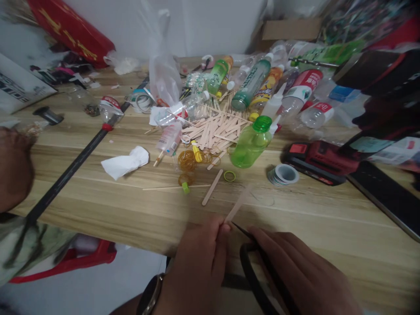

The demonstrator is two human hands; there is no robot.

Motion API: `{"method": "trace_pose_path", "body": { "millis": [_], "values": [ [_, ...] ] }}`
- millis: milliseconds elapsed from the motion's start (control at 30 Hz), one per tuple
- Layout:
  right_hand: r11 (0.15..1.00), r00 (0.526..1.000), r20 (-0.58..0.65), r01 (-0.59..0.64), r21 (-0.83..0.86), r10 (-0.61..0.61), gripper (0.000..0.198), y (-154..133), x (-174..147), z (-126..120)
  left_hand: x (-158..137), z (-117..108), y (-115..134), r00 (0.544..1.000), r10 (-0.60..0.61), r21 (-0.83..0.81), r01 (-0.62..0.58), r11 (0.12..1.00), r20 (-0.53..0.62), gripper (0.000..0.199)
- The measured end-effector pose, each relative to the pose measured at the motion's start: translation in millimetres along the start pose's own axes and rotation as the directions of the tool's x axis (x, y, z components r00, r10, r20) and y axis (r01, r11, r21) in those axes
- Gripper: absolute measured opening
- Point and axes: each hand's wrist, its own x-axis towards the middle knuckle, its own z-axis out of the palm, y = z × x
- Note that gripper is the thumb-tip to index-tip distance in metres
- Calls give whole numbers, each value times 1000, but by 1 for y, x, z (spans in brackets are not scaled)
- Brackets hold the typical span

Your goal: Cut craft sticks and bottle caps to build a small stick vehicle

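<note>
The single view looks from the person's head, facing forward and down across the pale brown wood-grain desk (131,210) to the plain whitish wall (213,26). The lens is close above the bare left grip (201,251) and bare right grip (295,262); pale smooth floor (131,275) shows lower left.

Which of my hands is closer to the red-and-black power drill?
Your right hand. It's on the near side of the drill; your left hand is farther off, to the drill's left.
</note>
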Motion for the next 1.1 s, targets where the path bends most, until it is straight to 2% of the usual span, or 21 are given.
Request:
{"method": "trace_pose_path", "body": {
  "millis": [233, 400, 533, 600, 667, 733, 767, 833, 900, 933, 967, 1000, 1033, 1067, 1100],
  "values": [
    [1000, 1000, 23, 8, -28, -8, 47, 5, -4, 1, 1, 3, 0, 1000, -6, 67, 5, 998, 6, 36],
    [999, 1000, 19, -1, -43, 2, 47, 4, -5, 2, 2, 12, -12, 992, 118, 148, -109, 983, -53, 34],
    [997, 1000, 2, 8, -81, -8, 48, 4, -5, 2, 2, 17, -19, 963, 252, 348, -203, 915, -99, 27],
    [997, 1000, -21, -16, -71, 15, 47, 5, -6, 3, 1, 18, -18, 908, 400, 501, -290, 815, -125, 28],
    [999, 996, -68, -51, -16, 50, 40, 5, -5, 3, 2, 20, -16, 814, 565, 639, -362, 679, -138, 30],
    [983, 984, -78, -149, 103, 158, 27, 4, -3, 2, 4, 21, -12, 728, 673, 726, -392, 565, -130, 29],
    [953, 972, -18, -227, 201, 235, 23, 3, 0, 1, 5, 21, -10, 696, 709, 755, -404, 517, -113, 27],
    [811, 908, 207, -419, 409, 365, 33, 2, 5, -3, 8, 19, -6, 652, 756, 787, -438, 434, -54, 23],
    [661, 837, 401, -543, 518, 373, 44, 2, 8, -5, 11, 15, -2, 616, 787, 802, -473, 366, 4, 22],
    [666, 834, 410, -544, 510, 368, 45, 3, 9, -6, 12, 13, -1, 611, 791, 807, -483, 339, 33, 22],
    [736, 867, 332, -494, 463, 373, 42, 5, 9, -5, 13, 11, 1, 617, 785, 809, -490, 324, 58, 22],
    [841, 917, 192, -397, 369, 349, 39, 8, 9, -5, 13, 10, 2, 630, 772, 807, -495, 322, 79, 22],
    [938, 964, 44, -266, 223, 263, 36, 11, 9, -5, 12, 9, 3, 650, 754, 802, -498, 330, 93, 24],
    [990, 986, -94, -136, 45, 139, 33, 15, 8, -5, 11, 10, 4, 672, 734, 794, -498, 349, 99, 25],
    [994, 985, -169, -26, -105, 8, 33, 18, 8, -6, 10, 11, 5, 695, 713, 788, -490, 374, 94, 26]
  ]
}}
